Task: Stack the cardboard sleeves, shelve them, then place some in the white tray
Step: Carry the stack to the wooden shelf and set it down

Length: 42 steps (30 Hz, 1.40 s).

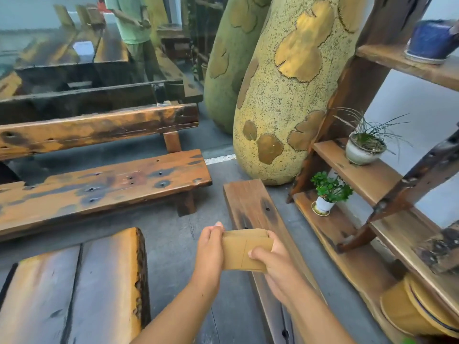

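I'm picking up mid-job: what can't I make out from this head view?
- How many cardboard sleeves: both hands, left hand and right hand, cover the stack's ends.
- White tray: not identifiable anywhere.
- Yellow items on the shelf unit: cut off by the frame's bottom-right corner.

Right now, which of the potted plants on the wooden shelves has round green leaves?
The small plant in the white pot on the lowest shelf. The plant in the grey pot, one shelf higher, has thin grass-like leaves; the blue pot shows no plant.

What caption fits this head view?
Both hands, left and right, hold flat cardboard sleeves above a wooden plank beside a plant shelf.
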Each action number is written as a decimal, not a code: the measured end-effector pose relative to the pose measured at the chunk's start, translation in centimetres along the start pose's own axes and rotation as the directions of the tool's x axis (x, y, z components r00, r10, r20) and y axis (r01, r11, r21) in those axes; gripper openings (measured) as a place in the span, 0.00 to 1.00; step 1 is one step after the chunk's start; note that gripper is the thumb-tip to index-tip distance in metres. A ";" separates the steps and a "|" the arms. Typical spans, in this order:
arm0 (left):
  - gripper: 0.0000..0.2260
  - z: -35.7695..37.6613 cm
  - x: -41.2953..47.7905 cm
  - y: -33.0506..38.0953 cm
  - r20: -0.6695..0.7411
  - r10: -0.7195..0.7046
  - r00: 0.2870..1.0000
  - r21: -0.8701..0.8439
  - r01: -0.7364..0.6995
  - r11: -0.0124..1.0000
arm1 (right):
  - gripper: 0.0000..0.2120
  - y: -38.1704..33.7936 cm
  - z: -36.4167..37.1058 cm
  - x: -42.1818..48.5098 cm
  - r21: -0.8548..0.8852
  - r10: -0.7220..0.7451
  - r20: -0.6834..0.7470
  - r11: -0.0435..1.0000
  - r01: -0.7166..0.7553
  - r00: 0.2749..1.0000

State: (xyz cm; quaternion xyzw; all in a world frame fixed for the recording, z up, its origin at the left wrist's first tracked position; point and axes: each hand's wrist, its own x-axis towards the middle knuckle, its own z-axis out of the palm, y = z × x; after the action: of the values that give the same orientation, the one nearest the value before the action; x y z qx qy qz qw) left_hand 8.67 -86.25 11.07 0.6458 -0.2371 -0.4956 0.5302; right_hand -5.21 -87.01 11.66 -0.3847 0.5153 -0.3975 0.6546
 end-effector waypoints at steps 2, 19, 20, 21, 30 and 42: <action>0.09 0.6 2.4 1.6 0.027 0.027 0.999 0.018 -0.028 0.999 | 0.29 -1.3 0.9 1.2 -0.013 -0.050 -0.093 0.999 0.049 0.994; 0.13 19.4 3.1 5.6 0.589 0.121 0.799 0.111 -0.228 0.967 | 0.10 -7.3 -10.2 1.3 -0.279 -0.439 -0.700 0.894 0.350 0.563; 0.13 21.1 2.6 5.7 0.603 0.127 0.788 0.126 -0.251 0.960 | 0.10 -7.7 -11.7 1.4 -0.278 -0.438 -0.728 0.892 0.357 0.527; 0.12 22.3 2.2 5.8 0.606 0.131 0.785 0.139 -0.267 0.954 | 0.09 -7.9 -12.7 1.6 -0.270 -0.430 -0.749 0.893 0.361 0.504; 0.12 36.1 -2.0 5.3 0.650 0.269 0.711 0.108 -0.436 0.893 | 0.10 -11.3 -24.9 1.2 -0.480 -0.527 -0.835 0.837 0.262 0.157; 0.14 49.5 -3.1 6.2 0.704 0.433 0.563 -0.034 -0.582 0.812 | 0.10 -15.6 -35.0 3.7 -0.484 -0.467 -0.874 0.862 0.151 -0.136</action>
State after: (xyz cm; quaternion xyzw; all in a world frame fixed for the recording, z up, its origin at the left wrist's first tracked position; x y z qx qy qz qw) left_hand -35.35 -107.93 20.63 0.3704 -0.6400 -0.4950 0.4563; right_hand -40.91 -99.71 18.45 -0.1603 0.7540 -0.6318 -0.0814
